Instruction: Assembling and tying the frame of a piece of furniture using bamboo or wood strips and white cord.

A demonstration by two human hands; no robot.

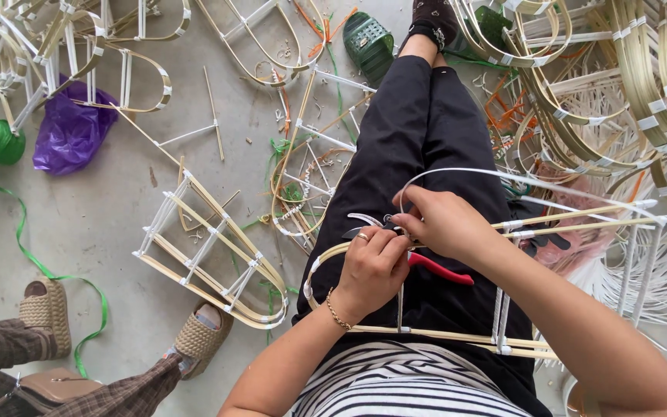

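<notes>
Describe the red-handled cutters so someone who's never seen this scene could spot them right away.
Start at the black trousers of the seated person, running down the middle of the view. On the lap, the left hand and right hand meet over a bent cane frame; the cutters lie under them. Their red handles poke out to the right, the only red tool among the pale strips.

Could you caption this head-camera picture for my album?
Both hands, left hand and right hand, work white strip on bamboo frame.
</notes>
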